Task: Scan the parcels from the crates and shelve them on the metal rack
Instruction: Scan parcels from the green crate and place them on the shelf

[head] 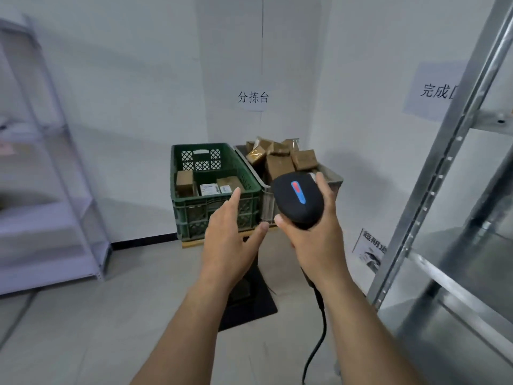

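Note:
My right hand (316,240) grips a black barcode scanner (297,201) with a red and blue strip, its cable (319,337) hanging down. My left hand (230,234) is held out empty, fingers apart, just left of the scanner and in front of the crates. A green crate (213,207) against the far wall holds several brown and white-labelled parcels (211,187). To its right a grey crate (330,176) is heaped with brown parcels (280,159). The metal rack (455,190) stands at the right with bare steel shelves.
A white shelving unit (50,190) stands at the left. The crates rest on a low wooden pallet (194,243). A black mat (249,295) lies on the floor under my hands. Paper signs (254,97) hang on the walls.

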The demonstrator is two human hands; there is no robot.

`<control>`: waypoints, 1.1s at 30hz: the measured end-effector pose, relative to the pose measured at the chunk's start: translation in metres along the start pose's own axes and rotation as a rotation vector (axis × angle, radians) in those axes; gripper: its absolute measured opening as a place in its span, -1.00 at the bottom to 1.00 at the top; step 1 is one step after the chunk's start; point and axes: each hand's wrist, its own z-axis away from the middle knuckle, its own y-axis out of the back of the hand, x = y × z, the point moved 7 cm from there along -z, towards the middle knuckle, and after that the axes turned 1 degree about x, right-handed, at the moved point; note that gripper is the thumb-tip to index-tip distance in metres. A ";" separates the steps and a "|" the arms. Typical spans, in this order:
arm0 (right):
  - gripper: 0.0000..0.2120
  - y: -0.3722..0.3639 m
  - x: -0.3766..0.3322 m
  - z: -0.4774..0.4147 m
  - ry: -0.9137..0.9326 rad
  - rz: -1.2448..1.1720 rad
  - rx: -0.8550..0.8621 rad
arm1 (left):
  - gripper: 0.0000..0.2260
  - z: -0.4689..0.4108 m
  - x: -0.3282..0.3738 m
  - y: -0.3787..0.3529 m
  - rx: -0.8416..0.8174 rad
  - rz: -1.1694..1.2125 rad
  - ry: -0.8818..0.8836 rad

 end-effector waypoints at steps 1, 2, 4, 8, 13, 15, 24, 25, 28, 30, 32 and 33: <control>-0.10 -0.009 0.006 -0.015 0.007 -0.004 -0.010 | -0.30 -0.013 -0.009 -0.004 0.005 -0.018 0.007; -0.10 -0.018 0.014 -0.030 0.010 -0.008 -0.017 | -0.30 -0.026 -0.017 -0.008 0.007 -0.038 0.012; -0.09 -0.035 0.028 -0.063 0.011 -0.029 -0.039 | -0.30 -0.056 -0.033 -0.016 0.005 -0.068 0.030; -0.07 -0.070 0.057 -0.127 -0.016 -0.066 -0.135 | -0.30 -0.118 -0.058 -0.036 0.010 -0.085 0.062; -0.09 -0.101 0.096 -0.193 -0.006 -0.080 -0.166 | -0.30 -0.177 -0.094 -0.062 0.006 -0.131 0.130; -0.10 -0.117 0.112 -0.211 -0.021 -0.091 -0.193 | -0.31 -0.191 -0.113 -0.068 0.002 -0.157 0.167; -0.10 -0.201 0.161 -0.278 -0.077 -0.077 -0.275 | -0.34 -0.255 -0.202 -0.072 -0.003 -0.213 0.300; -0.10 -0.210 0.165 -0.285 -0.089 -0.080 -0.279 | -0.34 -0.265 -0.213 -0.074 -0.007 -0.219 0.308; -0.09 -0.235 0.180 -0.306 -0.110 -0.046 -0.276 | -0.33 -0.291 -0.247 -0.078 -0.036 -0.242 0.327; -0.10 -0.250 0.189 -0.321 -0.131 -0.020 -0.270 | -0.33 -0.309 -0.268 -0.081 -0.060 -0.248 0.348; -0.09 -0.265 0.196 -0.336 -0.156 -0.012 -0.259 | -0.34 -0.326 -0.288 -0.083 -0.076 -0.254 0.380; -0.09 -0.273 0.198 -0.342 -0.165 -0.006 -0.255 | -0.34 -0.333 -0.298 -0.083 -0.082 -0.257 0.400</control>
